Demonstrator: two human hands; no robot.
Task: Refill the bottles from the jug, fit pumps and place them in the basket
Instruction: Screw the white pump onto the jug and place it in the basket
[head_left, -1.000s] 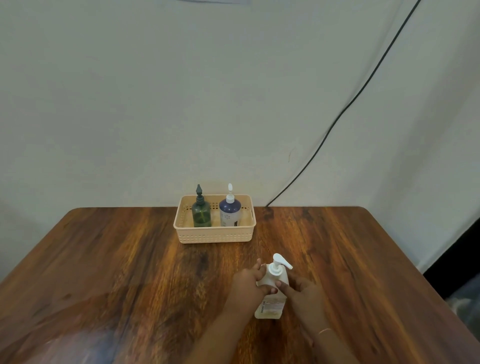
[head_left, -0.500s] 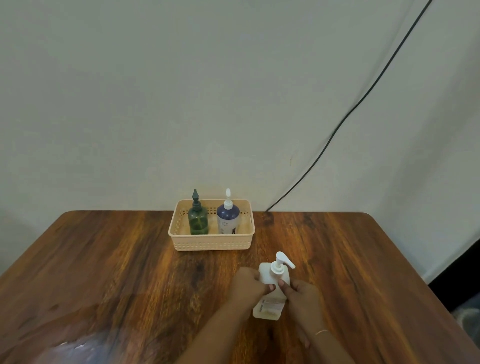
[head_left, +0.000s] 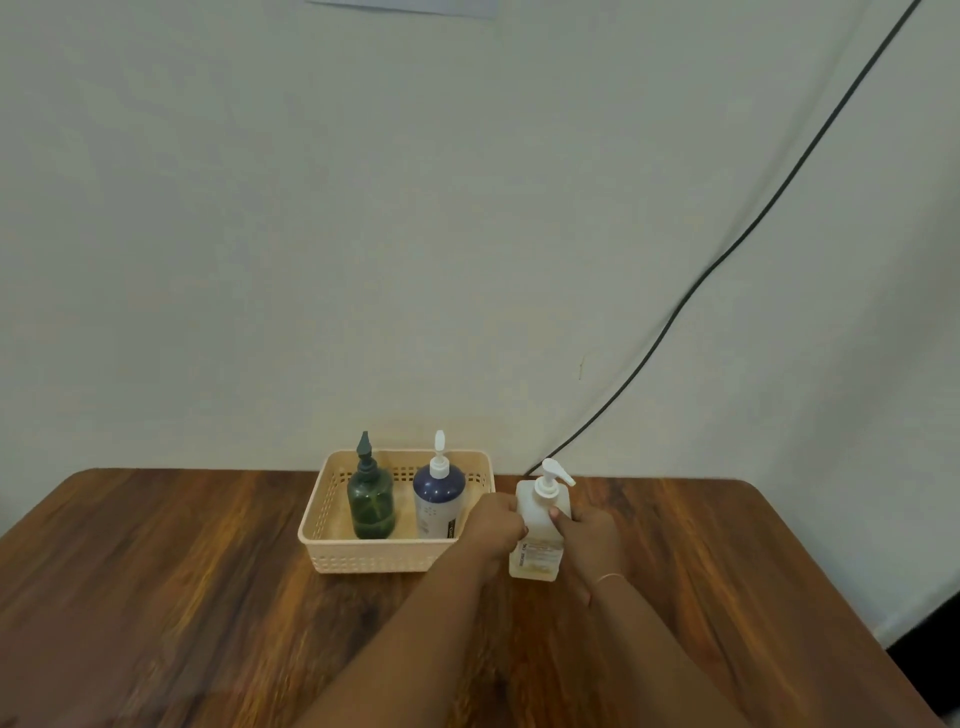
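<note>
Upright, white plastic pump bottle (head_left: 540, 525) sits clamped btwn left hand (head_left: 496, 527) & right hand (head_left: 592, 530), fingers wrapped on its sides, just beside beige perforated plastic basket (head_left: 374, 558).

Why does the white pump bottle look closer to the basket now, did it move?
Yes. Both hands carried the white pump bottle away from the person, toward the wall; it now sits level with the basket, just right of it.

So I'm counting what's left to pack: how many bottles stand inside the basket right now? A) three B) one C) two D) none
C: the green bottle and blue bottle stand in the basket; the white pump bottle is held outside it.
</note>
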